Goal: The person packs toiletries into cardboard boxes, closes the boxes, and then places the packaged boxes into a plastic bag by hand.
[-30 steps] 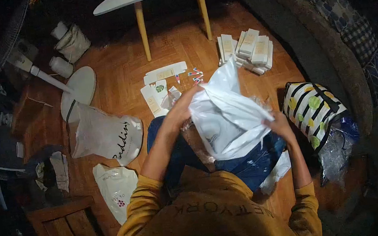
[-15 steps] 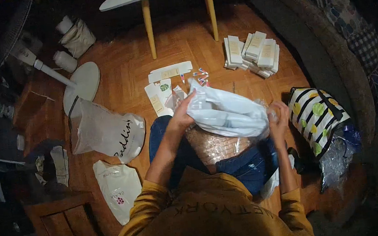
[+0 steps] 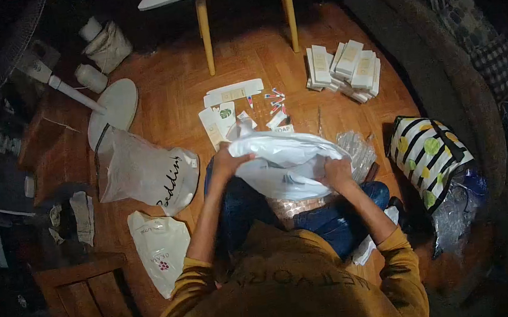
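Note:
My left hand [image 3: 230, 162] grips the left edge of a white plastic bag [image 3: 280, 147], thumb on top. My right hand [image 3: 336, 173] is closed on its right side. Held over my lap, the bag bulges and its mouth seems to gape towards me; what is inside cannot be made out. Below it shows a brown woven surface [image 3: 294, 207] between my legs. Crumpled clear plastic [image 3: 357, 154] lies on the floor just right of my right hand. Beyond the bag are a packet marked SOAP [image 3: 282, 129] and small tubes [image 3: 275, 103].
Flattened white boxes [image 3: 233, 92] lie ahead, with a stack of narrow white boxes [image 3: 352, 68] to their right. A striped lemon-print bag [image 3: 428, 155] stands at right. Left are a mesh "Bedding" bag [image 3: 146, 171], a cream bag [image 3: 160, 248] and a round white base [image 3: 114, 110].
My right hand has moved left and onto the bag's near side, and the bag is spread wider. The clear plastic now lies on the floor. My left hand has shifted slightly left.

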A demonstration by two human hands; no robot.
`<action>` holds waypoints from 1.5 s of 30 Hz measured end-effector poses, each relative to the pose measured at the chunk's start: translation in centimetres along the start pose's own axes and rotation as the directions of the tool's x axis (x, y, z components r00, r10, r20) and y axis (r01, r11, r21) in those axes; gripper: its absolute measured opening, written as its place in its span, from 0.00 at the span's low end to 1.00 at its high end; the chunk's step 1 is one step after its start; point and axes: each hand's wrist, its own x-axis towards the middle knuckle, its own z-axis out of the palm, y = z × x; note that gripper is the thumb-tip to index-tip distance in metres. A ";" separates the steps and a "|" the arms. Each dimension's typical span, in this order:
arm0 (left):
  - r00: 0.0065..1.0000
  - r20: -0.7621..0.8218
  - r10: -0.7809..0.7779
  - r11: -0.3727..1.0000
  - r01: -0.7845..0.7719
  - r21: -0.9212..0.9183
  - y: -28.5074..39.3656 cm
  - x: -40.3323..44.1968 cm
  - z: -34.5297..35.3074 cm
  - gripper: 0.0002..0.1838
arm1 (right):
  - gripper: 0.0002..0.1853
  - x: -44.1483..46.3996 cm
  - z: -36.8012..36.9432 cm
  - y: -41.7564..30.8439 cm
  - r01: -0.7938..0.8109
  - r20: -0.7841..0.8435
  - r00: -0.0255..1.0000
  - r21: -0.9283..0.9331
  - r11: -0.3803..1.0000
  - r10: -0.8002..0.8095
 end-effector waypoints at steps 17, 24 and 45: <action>0.700 0.595 0.395 0.580 -0.692 0.429 -3.4 6.7 14.6 0.14 | 0.19 -5.2 -0.6 -2.7 0.280 -0.089 0.956 0.009 0.960 -0.278; 0.465 0.882 0.070 0.508 -0.778 0.370 -6.6 7.6 7.9 0.16 | 0.17 -1.8 7.7 8.9 0.393 -0.444 0.890 0.637 0.663 -0.102; 0.684 0.685 0.252 0.567 -0.678 0.468 -3.8 1.8 10.8 0.15 | 0.32 5.5 8.1 7.6 0.252 -0.197 0.966 0.556 0.792 -0.168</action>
